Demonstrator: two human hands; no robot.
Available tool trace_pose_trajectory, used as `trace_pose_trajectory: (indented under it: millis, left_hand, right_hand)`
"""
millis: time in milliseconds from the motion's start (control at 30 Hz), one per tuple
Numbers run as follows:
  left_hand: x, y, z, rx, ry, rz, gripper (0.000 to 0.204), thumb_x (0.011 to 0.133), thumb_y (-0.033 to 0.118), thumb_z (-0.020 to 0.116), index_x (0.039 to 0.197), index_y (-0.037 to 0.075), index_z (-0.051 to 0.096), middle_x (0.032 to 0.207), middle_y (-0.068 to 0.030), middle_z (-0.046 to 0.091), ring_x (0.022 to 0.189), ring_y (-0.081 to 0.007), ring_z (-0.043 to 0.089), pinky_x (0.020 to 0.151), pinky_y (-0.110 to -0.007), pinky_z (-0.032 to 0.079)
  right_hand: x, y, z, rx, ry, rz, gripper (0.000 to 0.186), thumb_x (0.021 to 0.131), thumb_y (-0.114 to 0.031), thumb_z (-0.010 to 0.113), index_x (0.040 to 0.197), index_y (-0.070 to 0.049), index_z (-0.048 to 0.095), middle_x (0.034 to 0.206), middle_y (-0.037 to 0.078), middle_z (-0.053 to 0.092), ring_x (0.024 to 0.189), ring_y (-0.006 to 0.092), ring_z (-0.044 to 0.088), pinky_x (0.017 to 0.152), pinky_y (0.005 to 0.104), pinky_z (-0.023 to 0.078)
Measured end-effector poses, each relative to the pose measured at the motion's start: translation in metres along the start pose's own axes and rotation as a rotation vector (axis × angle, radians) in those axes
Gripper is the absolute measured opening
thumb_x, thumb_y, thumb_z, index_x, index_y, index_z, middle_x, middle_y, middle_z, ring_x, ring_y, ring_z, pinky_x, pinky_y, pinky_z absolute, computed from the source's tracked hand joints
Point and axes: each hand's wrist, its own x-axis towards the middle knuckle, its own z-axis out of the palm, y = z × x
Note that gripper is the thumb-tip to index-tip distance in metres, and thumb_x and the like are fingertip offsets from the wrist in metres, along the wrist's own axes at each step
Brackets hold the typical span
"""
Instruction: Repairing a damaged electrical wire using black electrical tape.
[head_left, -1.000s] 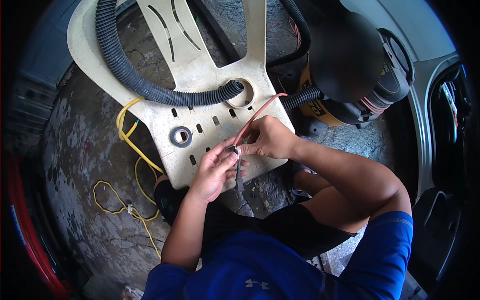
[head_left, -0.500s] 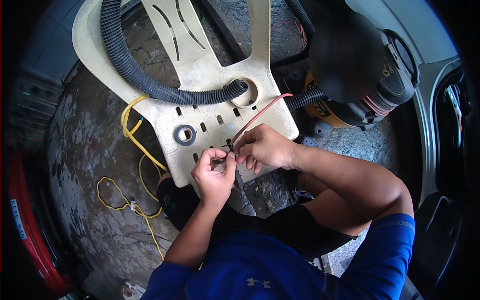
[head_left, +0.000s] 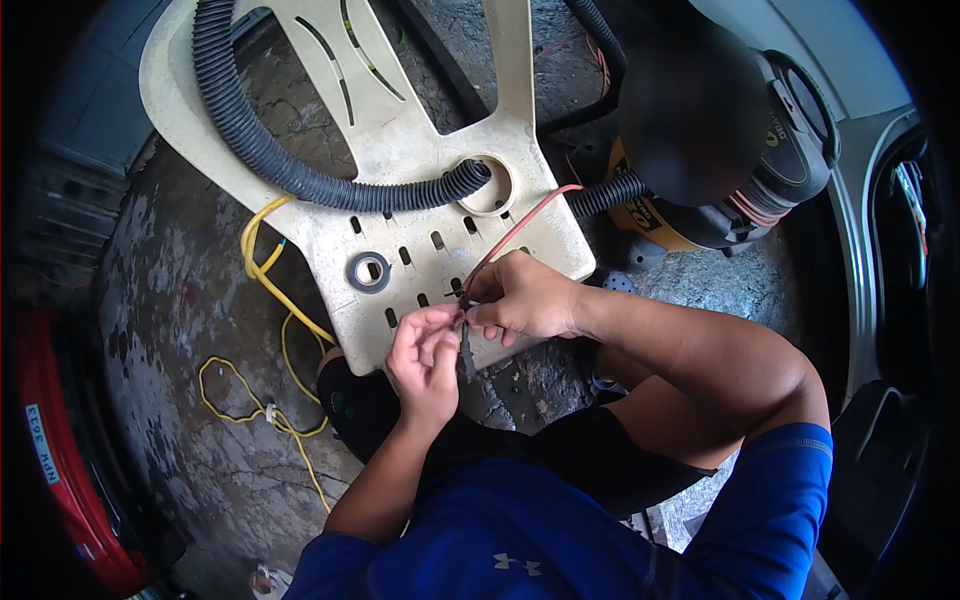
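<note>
My two hands meet above the front part of a cream plastic chair seat point(head_left: 330, 250). My right hand point(head_left: 528, 298) is closed in a pinch at the end of a reddish cord point(head_left: 530, 218), where small dark wire ends stick out. Close against it, the thumb and forefinger of my left hand point(head_left: 424, 365) are pinched on a short black cord piece point(head_left: 466, 358) that hangs down between the hands. Fingers hide the spot where the two cords come together. A roll of black tape point(head_left: 356, 284) lies flat on the seat, left of my hands.
A ribbed black hose point(head_left: 300, 178) curves over the chair, its end by a cream tape roll point(head_left: 508, 190). A yellow and black vacuum cleaner point(head_left: 650, 222) stands at right. Yellow cord point(head_left: 258, 262) hangs off the chair's left side onto the concrete floor point(head_left: 170, 340).
My left hand has shifted slightly down and its fingers have straightened, so more of the black cord piece shows. My right hand stays nearly in place with the reddish cord.
</note>
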Motion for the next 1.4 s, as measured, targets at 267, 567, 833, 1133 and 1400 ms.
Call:
trace_pose_trajectory:
  millis: [267, 567, 833, 1133, 1400]
  left_hand:
    - [0.036, 0.012, -0.005, -0.027, -0.252, -0.427, 0.024, 0.105, 0.009, 0.067, 0.124, -0.005, 0.072, 0.102, -0.0023, 0.073, 0.09, -0.0071, 0.063, 0.084, -0.025, 0.05]
    - [0.052, 0.001, -0.02, -0.192, -0.382, -0.567, 0.022, 0.103, 0.009, 0.07, 0.122, -0.004, 0.072, 0.106, -0.0067, 0.075, 0.094, -0.0127, 0.066, 0.09, -0.029, 0.051]
    - [0.063, 0.001, -0.018, -0.334, -0.522, -0.676, 0.018, 0.106, 0.013, 0.066, 0.117, -0.001, 0.069, 0.108, -0.0067, 0.072, 0.101, -0.0159, 0.066, 0.095, -0.032, 0.05]
    - [0.065, -0.012, -0.009, -0.393, -0.454, -0.514, 0.016, 0.108, 0.017, 0.066, 0.112, 0.002, 0.069, 0.098, -0.0021, 0.067, 0.091, -0.0141, 0.062, 0.087, -0.03, 0.049]
    - [0.063, 0.001, -0.004, -0.441, -0.363, -0.523, 0.012, 0.108, 0.014, 0.066, 0.111, 0.003, 0.067, 0.099, -0.0026, 0.066, 0.091, -0.0153, 0.061, 0.088, -0.029, 0.05]
  right_hand:
    - [-0.006, 0.003, -0.005, -0.185, 0.068, -0.01, 0.016, 0.09, -0.005, 0.074, 0.1, 0.008, 0.078, 0.071, 0.011, 0.072, 0.06, 0.0159, 0.069, 0.059, 0.032, 0.057]
    - [-0.013, 0.0, 0.0, -0.331, 0.249, -0.124, 0.02, 0.083, -0.011, 0.08, 0.092, 0.006, 0.077, 0.069, 0.017, 0.073, 0.061, 0.0242, 0.073, 0.065, 0.0368, 0.059]
    - [-0.017, -0.009, -0.005, -0.264, 0.144, -0.064, 0.012, 0.09, -0.005, 0.079, 0.093, 0.006, 0.076, 0.073, 0.008, 0.073, 0.06, 0.0111, 0.07, 0.055, 0.0276, 0.057]
    - [-0.016, -0.007, -0.019, -0.047, 0.116, 0.031, 0.011, 0.089, -0.008, 0.08, 0.089, 0.003, 0.077, 0.07, 0.007, 0.07, 0.057, 0.0124, 0.066, 0.055, 0.0285, 0.055]
    - [-0.011, -0.005, -0.028, -0.03, 0.042, 0.066, 0.013, 0.097, -0.009, 0.071, 0.099, 0.003, 0.076, 0.08, 0.005, 0.071, 0.063, 0.0124, 0.067, 0.057, 0.0286, 0.058]
